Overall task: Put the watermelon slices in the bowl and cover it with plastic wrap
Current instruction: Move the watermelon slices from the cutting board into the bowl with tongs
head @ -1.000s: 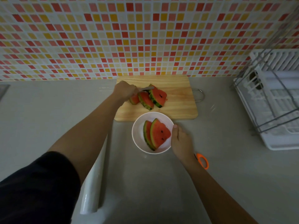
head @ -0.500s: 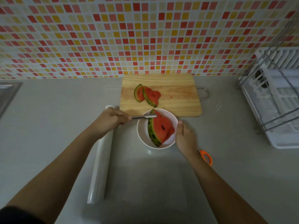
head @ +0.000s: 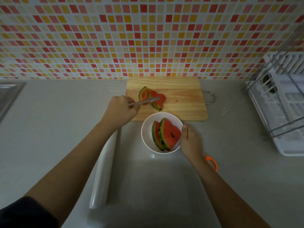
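A white bowl (head: pixel 146 129) stands on the counter just in front of the wooden cutting board (head: pixel 181 96). Watermelon slices (head: pixel 169 134) stand in the bowl, rind to the left. Two more slices (head: pixel 158 99) lie on the board's left part. My left hand (head: pixel 120 111) grips metal tongs (head: pixel 144 101) whose tips reach over the slices on the board. My right hand (head: pixel 189 142) holds the bowl's right rim, thumb on the edge. A roll of plastic wrap (head: pixel 103 168) lies left of the bowl, partly under my left forearm.
Orange-handled scissors (head: pixel 212 162) lie behind my right wrist. A white dish rack with a wire frame (head: pixel 279 104) fills the right side. A sink edge (head: pixel 8 94) shows at far left. The tiled wall rises right behind the board.
My left hand carried a slice with the tongs from the board into the bowl, then moved back to the slices on the board. My right hand stayed on the bowl.
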`<state>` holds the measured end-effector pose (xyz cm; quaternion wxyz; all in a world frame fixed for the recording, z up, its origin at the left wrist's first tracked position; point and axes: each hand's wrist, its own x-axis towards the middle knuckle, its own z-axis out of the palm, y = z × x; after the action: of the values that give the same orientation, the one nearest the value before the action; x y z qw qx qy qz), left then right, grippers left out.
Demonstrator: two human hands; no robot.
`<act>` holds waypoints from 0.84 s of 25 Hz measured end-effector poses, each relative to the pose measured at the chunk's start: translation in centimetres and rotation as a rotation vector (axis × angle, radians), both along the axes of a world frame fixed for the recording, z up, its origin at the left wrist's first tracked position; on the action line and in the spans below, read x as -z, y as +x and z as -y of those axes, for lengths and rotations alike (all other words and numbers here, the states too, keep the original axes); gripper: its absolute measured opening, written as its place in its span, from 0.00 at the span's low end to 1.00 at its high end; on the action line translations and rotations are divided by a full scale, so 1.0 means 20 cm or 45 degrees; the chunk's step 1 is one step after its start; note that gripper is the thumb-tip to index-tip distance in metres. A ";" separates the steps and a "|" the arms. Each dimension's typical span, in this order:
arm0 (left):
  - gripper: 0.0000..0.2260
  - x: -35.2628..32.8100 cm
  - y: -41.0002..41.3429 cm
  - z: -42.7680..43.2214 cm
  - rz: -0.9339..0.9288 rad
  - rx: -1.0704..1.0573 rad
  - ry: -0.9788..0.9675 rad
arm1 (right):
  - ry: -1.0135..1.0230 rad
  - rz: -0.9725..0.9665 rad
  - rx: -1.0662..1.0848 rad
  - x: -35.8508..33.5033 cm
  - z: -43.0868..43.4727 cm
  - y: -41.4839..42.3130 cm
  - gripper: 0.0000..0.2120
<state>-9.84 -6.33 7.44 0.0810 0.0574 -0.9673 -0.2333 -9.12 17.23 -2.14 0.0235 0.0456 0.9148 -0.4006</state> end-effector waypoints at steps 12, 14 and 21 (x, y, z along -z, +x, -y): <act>0.08 0.18 -0.09 -0.04 0.293 -0.661 0.958 | -0.009 0.047 0.006 0.00 0.00 0.00 0.22; 0.09 0.13 -0.01 -0.01 0.265 -0.552 1.073 | -0.045 0.046 0.025 0.00 0.00 0.00 0.22; 0.10 0.03 0.29 -0.09 0.447 -0.132 0.694 | -0.072 0.074 0.035 0.01 0.01 0.00 0.25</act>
<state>-4.08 -4.57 6.86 -0.0937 0.1656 -0.8642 -0.4658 -9.12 17.13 -2.28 0.0458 0.0689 0.9013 -0.4252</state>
